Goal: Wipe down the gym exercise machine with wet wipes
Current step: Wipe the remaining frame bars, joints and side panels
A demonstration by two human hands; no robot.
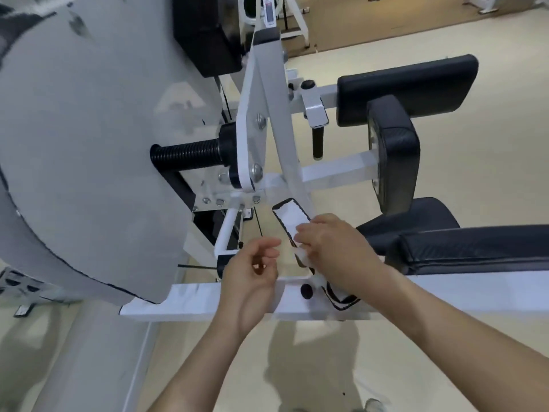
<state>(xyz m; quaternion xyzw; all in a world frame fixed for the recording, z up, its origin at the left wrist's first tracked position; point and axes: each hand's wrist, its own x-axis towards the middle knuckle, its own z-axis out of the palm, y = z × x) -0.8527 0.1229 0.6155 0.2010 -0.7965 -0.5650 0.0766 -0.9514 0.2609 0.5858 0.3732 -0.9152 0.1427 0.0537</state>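
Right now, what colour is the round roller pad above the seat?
Black. The roller pad shows best in the head view.

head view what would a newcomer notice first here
The big grey rounded machine cover fills the left. At lower centre the right hand holds a crumpled white wet wipe against a white black-edged bar, the left hand empty beside it. Black padded cushions sit right.

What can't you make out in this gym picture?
Head view only:
The wet wipe: mostly hidden under the right hand; only a white crumple shows.
The left hand: curled fingers hide its palm, so whether it holds anything is unclear.
The label on the white upright: cut by the top edge, too small to read.
The grey cover: cut by the left edge.
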